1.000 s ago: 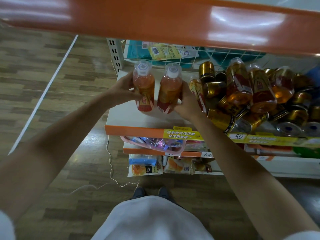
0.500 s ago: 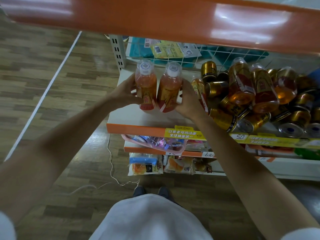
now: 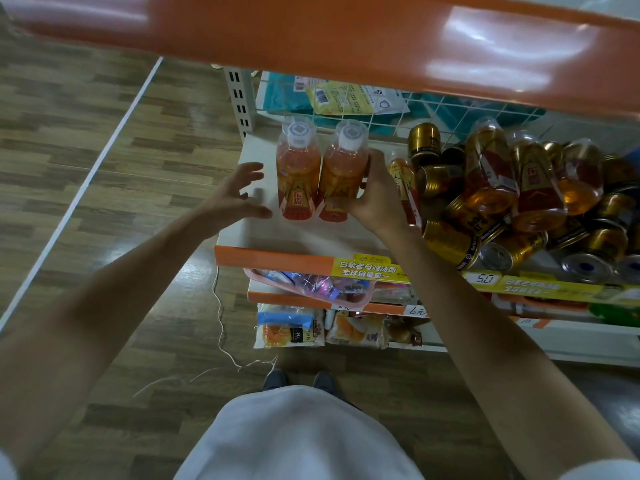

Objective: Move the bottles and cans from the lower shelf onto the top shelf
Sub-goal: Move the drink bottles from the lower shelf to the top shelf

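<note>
Gripping the right bottle [image 3: 343, 171] in curled fingers, the right hand [image 3: 377, 199] holds it upright on the lower shelf [image 3: 277, 237], just left of the heap of cans [image 3: 450, 237], while the spread left hand [image 3: 235, 195] hovers beside the left bottle [image 3: 298, 171]; next, probably, clasp both and lift them to the top shelf [image 3: 346, 39].

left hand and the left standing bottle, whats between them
Only a bare strip of white shelf separates the left hand from the left bottle, seen in the head view.
</note>
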### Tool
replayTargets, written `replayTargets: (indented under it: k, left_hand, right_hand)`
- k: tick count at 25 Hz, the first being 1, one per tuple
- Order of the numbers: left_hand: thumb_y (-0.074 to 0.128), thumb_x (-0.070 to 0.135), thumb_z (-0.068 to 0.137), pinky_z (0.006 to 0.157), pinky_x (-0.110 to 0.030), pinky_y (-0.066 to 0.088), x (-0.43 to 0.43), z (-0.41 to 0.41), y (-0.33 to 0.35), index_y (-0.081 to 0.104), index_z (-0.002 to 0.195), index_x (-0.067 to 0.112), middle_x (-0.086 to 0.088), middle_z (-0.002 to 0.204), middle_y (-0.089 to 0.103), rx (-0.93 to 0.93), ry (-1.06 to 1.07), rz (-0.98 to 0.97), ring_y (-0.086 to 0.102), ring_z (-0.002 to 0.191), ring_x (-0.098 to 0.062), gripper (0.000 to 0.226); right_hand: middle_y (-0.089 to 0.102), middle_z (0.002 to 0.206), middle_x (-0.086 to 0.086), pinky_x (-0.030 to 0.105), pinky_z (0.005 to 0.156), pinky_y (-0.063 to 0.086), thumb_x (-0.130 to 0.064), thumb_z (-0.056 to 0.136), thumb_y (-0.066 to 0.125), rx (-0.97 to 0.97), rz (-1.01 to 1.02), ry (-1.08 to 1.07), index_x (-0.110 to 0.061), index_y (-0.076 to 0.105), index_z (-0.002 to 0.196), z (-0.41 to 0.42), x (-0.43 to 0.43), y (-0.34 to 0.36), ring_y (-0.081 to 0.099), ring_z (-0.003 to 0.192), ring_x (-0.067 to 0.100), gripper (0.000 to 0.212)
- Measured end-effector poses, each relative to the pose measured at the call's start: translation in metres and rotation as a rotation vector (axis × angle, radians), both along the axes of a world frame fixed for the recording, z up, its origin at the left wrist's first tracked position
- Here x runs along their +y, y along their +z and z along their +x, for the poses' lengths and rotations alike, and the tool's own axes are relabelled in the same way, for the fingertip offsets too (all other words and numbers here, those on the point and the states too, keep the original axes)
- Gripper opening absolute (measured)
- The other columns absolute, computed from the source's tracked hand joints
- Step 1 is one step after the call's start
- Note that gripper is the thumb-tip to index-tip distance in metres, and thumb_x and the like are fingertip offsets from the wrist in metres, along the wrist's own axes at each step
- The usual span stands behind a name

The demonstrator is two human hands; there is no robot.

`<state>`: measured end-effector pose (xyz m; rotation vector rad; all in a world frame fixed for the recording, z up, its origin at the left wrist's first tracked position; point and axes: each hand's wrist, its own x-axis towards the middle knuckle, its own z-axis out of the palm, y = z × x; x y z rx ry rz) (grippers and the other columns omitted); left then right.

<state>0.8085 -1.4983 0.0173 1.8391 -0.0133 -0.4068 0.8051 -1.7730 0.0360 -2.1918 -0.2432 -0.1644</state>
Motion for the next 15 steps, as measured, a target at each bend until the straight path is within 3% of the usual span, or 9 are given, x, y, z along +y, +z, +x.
replayTargets:
  k: [4,6,8,10,12,15]
  left_hand:
    - [0.08,0.012,0.056,0.117,-0.042,0.021,0.003,0.003,0.003,0.037,0.144,0.022,0.0,0.149,0.042,-0.011,0.041,-0.052,0.032,0.139,-0.015,0.098]
    - [0.081,0.01,0.057,0.115,-0.038,0.02,-0.005,0.004,0.005,0.036,0.145,0.022,0.002,0.152,0.039,-0.005,0.058,-0.127,0.03,0.14,-0.012,0.099]
    - [0.082,0.004,0.061,0.106,-0.023,0.029,-0.02,0.003,0.006,0.034,0.147,0.019,0.001,0.152,0.038,-0.015,0.033,-0.202,0.029,0.142,-0.013,0.099]
    - [0.084,0.006,0.061,0.089,-0.012,0.045,-0.037,0.003,0.006,0.034,0.145,0.016,-0.003,0.145,0.045,-0.05,-0.028,-0.243,0.041,0.135,-0.012,0.098]
    - [0.086,0.011,0.056,0.082,-0.022,0.054,-0.049,0.004,0.002,0.035,0.142,0.014,-0.008,0.132,0.054,-0.055,-0.042,-0.262,0.057,0.119,-0.013,0.1]
    - [0.083,-0.005,0.057,0.084,-0.037,0.057,-0.061,0.01,-0.003,0.037,0.14,0.008,-0.018,0.123,0.061,-0.034,-0.001,-0.313,0.065,0.11,-0.027,0.096]
  right_hand:
    - [0.04,0.144,0.011,0.041,0.105,0.044,-0.025,0.06,0.091,0.099,0.075,0.064,-0.015,0.028,0.145,0.006,-0.014,0.002,0.043,0.131,0.024,0.106]
    - [0.033,0.151,0.011,0.036,0.108,0.035,-0.022,0.061,0.091,0.142,0.076,0.068,-0.014,0.022,0.15,0.01,-0.024,0.003,0.033,0.139,0.021,0.112]
    - [0.033,0.153,0.007,0.038,0.11,0.032,-0.021,0.06,0.092,0.185,0.065,0.092,-0.014,0.023,0.15,0.009,-0.024,0.002,0.032,0.141,0.017,0.113]
    - [0.041,0.148,0.001,0.049,0.111,0.037,-0.023,0.056,0.091,0.228,0.108,0.079,-0.02,0.03,0.145,0.006,-0.016,-0.004,0.038,0.138,0.018,0.108]
    - [0.045,0.145,0.0,0.054,0.11,0.039,-0.014,0.057,0.092,0.247,0.183,0.043,-0.019,0.035,0.142,0.005,-0.009,-0.006,0.041,0.136,0.018,0.103]
    - [0.046,0.143,0.003,0.05,0.113,0.037,-0.012,0.053,0.091,0.286,0.235,0.034,-0.016,0.036,0.141,0.005,-0.007,-0.005,0.041,0.135,0.018,0.105]
